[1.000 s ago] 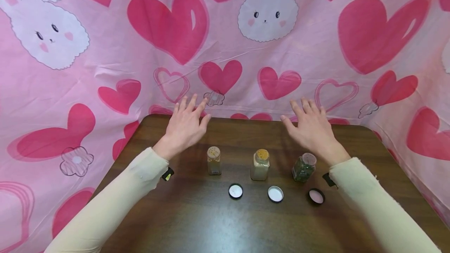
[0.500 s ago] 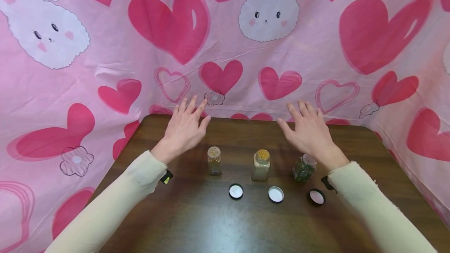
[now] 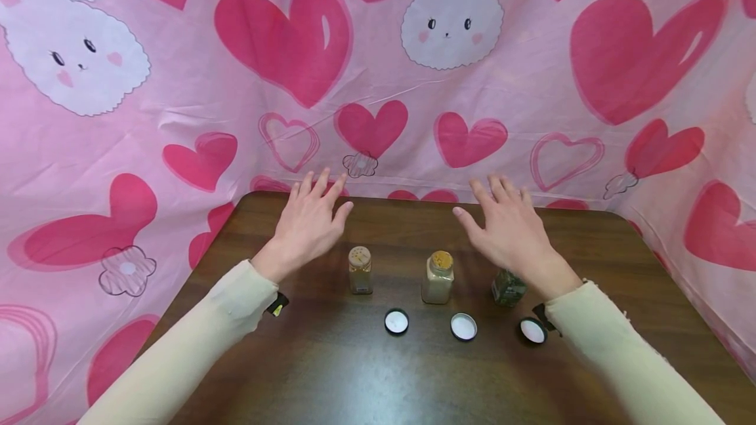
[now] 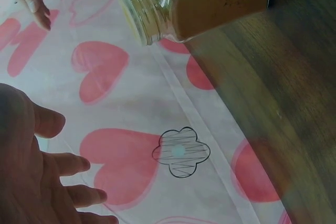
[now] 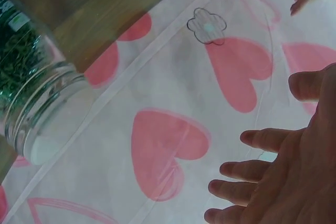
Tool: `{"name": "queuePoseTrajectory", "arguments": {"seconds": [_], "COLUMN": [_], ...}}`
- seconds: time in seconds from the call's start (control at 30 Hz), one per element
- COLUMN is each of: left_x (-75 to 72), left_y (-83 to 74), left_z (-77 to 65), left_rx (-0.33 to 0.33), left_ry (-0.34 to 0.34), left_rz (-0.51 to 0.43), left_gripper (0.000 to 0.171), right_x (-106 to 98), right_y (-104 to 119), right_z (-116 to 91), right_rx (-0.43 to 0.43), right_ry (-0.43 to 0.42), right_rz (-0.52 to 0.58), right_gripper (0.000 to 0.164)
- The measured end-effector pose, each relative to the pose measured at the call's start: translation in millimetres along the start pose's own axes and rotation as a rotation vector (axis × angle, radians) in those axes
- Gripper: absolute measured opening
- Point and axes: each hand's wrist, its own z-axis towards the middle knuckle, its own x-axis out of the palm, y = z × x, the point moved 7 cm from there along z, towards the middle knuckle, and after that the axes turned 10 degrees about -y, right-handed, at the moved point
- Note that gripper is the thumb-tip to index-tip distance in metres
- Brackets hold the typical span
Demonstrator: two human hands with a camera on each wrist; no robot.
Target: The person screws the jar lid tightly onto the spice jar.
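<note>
My left hand [image 3: 310, 218] hovers over the table's far left part, fingers spread and holding nothing. Nearest to it stands a spice jar [image 3: 360, 273] with a perforated top; the left wrist view shows brown contents in this jar [image 4: 220, 6]. In the middle stands a second shaker jar [image 3: 438, 282], pale inside with a yellow-dusted top. My right hand [image 3: 510, 228], also spread and holding nothing, overlaps the top of the third jar [image 3: 506, 290] in the head view. Green dried herbs fill that jar [image 5: 23, 61] in the right wrist view.
Three dark-rimmed lids lie in front of the jars, pale insides up: a left lid [image 3: 396, 321], a middle lid [image 3: 463, 326] and a right lid [image 3: 533, 331]. The wooden table [image 3: 366, 379] ends at a pink heart-print cloth [image 3: 413, 130] behind and at both sides.
My right hand has drifted left and slightly nearer, so it now covers the herb jar's top. The left hand has shifted slightly nearer. Jars and lids have stayed put.
</note>
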Motion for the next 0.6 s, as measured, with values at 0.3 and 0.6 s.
{"name": "queuePoseTrajectory", "arguments": {"seconds": [0.3,0.6], "left_x": [-0.4,-3.0], "left_y": [-1.9,-2.7], "left_z": [-2.7,-6.5], "left_rx": [0.008,0.013], "left_ry": [-0.007,-0.008], "left_rz": [-0.008,-0.005], "left_gripper": [0.065,0.065], "right_x": [-1.0,0.1], "right_y": [10.2,17.1], "right_z": [-4.5,-7.2], "right_rx": [-0.018,-0.031], "right_ry": [-0.017,-0.027], "right_rz": [-0.003,-0.003], "right_gripper": [0.076,0.074]}}
